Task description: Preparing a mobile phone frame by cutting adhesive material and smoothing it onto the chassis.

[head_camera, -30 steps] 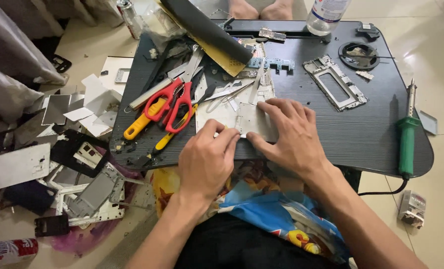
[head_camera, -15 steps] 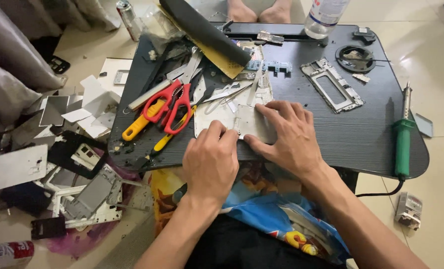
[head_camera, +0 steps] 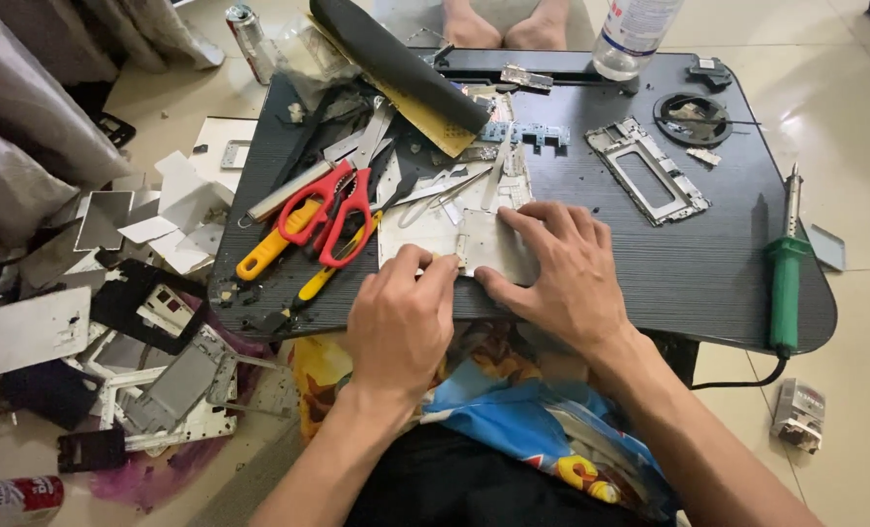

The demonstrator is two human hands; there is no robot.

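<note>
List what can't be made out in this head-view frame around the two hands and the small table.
- Metal plate: its near part is covered by the right hand and the left hand.
- Left fingers: their tips curl at the plate's edge; whether they pinch anything is too small to tell.
- Plastic bottle: top cut off by the upper frame edge.
- Soldering iron: its cord runs under the table.
</note>
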